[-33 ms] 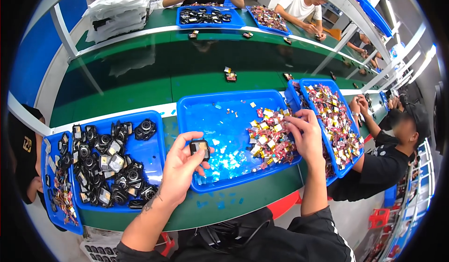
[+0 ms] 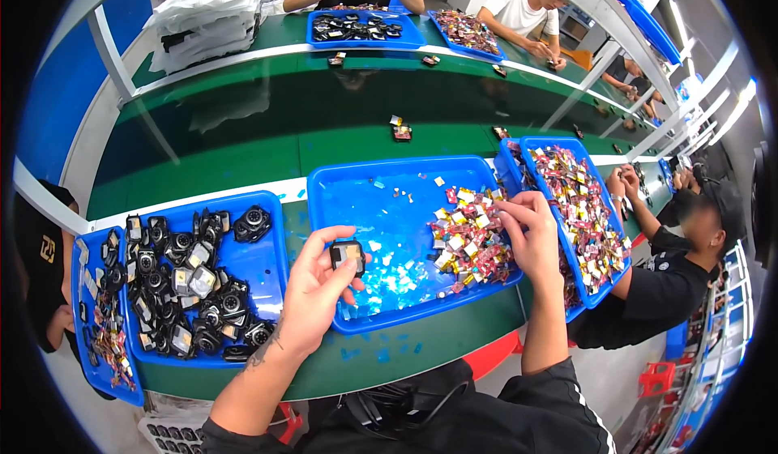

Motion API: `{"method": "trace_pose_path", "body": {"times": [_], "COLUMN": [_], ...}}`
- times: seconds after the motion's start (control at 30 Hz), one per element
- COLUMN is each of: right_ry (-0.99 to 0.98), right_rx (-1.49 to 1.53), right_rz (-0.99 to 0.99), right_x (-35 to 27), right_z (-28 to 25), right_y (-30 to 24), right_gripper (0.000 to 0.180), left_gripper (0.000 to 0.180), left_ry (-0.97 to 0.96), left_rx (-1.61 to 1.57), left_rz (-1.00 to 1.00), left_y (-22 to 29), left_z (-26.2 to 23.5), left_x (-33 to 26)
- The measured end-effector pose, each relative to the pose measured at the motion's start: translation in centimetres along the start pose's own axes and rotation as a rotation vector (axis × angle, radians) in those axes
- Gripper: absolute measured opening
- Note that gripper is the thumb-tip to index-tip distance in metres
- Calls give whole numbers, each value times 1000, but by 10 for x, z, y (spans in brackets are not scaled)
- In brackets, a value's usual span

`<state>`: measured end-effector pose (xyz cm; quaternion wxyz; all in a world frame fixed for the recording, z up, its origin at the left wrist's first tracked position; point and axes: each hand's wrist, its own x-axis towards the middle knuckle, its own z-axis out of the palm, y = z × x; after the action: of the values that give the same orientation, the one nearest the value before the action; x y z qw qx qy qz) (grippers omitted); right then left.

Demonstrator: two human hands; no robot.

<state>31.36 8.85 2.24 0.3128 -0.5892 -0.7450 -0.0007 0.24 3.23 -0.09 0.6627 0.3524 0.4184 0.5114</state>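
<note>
My left hand [image 2: 318,285] holds a small black watch case [image 2: 347,255] between thumb and fingers, its inner side with a tan patch turned up. This is above the left part of a blue tray [image 2: 365,170]. At the tray's right side, my right hand [image 2: 533,231] has thumb and fingers drawn together in a pinch beside a pile of small red, white and gold parts [image 2: 470,243]; whatever is between the fingertips is hidden. Small clear and pale pieces of film [image 2: 389,280] are scattered over the tray's bottom.
To the left, a blue tray [image 2: 271,308] holds many black watch cases [image 2: 190,284], with a narrower parts tray [image 2: 134,397] beside it. Another full parts tray [image 2: 575,227] stands at right. Beyond runs a green conveyor belt [image 2: 243,158] carrying scattered pieces. Co-workers sit across and at right.
</note>
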Motion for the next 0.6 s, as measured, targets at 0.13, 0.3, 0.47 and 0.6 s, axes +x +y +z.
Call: {"method": "trace_pose_path", "body": {"times": [0.13, 0.3, 0.47, 0.6], "right_ry": [-186, -421, -42, -295], "right_rx": [248, 341, 423, 867], "right_rz": [22, 113, 191, 315], "right_x": [-1, 0, -5, -30], "right_z": [2, 8, 10, 10], "right_y": [-4, -9, -34, -82], "right_gripper": [18, 17, 10, 12], "left_gripper": [39, 32, 26, 34], "left_ry": [-75, -92, -39, -108], "left_rx": [146, 230, 283, 655], "left_rz": [84, 144, 191, 416], "left_y": [0, -1, -4, 6], "left_z": [2, -4, 2, 14], "left_x": [0, -3, -6, -11]}}
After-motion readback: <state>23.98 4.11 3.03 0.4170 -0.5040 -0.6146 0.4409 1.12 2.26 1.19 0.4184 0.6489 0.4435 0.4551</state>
